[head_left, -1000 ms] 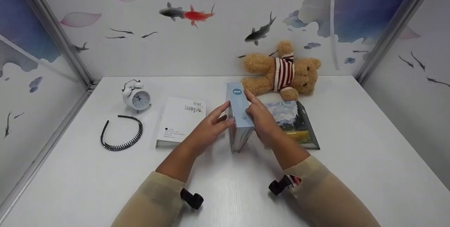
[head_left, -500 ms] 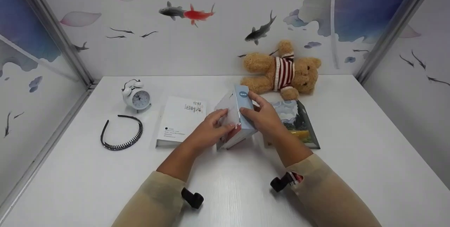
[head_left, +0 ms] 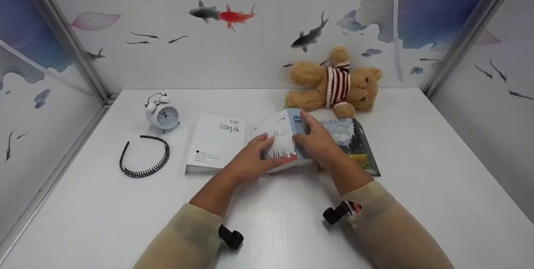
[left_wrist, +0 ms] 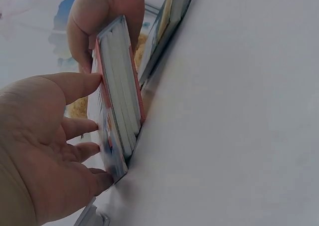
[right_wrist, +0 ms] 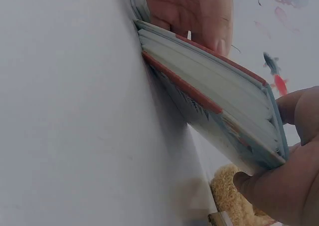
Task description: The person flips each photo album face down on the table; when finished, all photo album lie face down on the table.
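A blue-spined book (head_left: pixel 281 133) is held at a tilt above the middle of a white table (head_left: pixel 271 227), its spine raised and its opposite edge set low. The spine side is gripped by the right hand (head_left: pixel 319 140), with the book pinched between thumb and fingers. The white cover, marked with red, is touched by the left hand (head_left: pixel 250 156), whose fingers are spread wide and laid against it rather than closed around it. The book is flanked by a white book (head_left: pixel 215 142), lying flat on the left, and a landscape-covered book (head_left: pixel 362 146) on the right, partly hidden by the right arm. Behind, a teddy bear (head_left: pixel 338 87) in a striped top is seen lying sideways at the back wall (head_left: pixel 250 60), which is printed with fish. At far left, a white alarm clock (head_left: pixel 167 117) is stood upright, with a black toothed headband (head_left: pixel 167 152) placed just in front.
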Action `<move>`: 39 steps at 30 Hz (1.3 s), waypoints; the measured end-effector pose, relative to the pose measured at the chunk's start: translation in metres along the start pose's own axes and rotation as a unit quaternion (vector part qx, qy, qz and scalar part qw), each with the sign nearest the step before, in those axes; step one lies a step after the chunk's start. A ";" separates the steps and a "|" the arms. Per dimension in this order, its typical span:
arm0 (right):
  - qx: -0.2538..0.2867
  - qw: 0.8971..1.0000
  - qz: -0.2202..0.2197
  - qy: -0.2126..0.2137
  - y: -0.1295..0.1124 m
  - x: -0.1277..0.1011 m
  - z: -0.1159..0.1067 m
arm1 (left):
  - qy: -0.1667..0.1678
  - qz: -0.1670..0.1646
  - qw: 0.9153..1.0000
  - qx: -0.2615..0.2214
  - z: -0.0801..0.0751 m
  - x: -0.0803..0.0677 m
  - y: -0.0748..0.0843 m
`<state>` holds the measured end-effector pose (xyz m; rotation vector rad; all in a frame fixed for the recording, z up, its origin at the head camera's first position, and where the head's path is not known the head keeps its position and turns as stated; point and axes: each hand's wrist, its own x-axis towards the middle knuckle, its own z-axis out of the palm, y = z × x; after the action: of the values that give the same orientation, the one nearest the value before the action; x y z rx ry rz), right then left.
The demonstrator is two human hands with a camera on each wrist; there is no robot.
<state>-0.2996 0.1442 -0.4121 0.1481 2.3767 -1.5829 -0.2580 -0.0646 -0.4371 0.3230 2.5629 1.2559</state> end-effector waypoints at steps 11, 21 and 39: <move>-0.074 0.996 0.047 -0.008 0.002 0.002 -0.004 | -0.008 -0.005 0.998 0.063 0.005 -0.002 0.002; -0.103 0.992 0.067 -0.016 0.004 0.000 0.000 | -0.006 0.003 0.994 0.110 -0.001 -0.004 0.004; -0.020 0.997 -0.057 -0.042 -0.002 -0.004 0.005 | 0.096 0.006 0.995 0.031 -0.021 -0.005 0.008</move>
<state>-0.2953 0.1387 -0.4112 -0.0615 2.3877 -1.5568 -0.2592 -0.0771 -0.4177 0.2398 2.7684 1.2702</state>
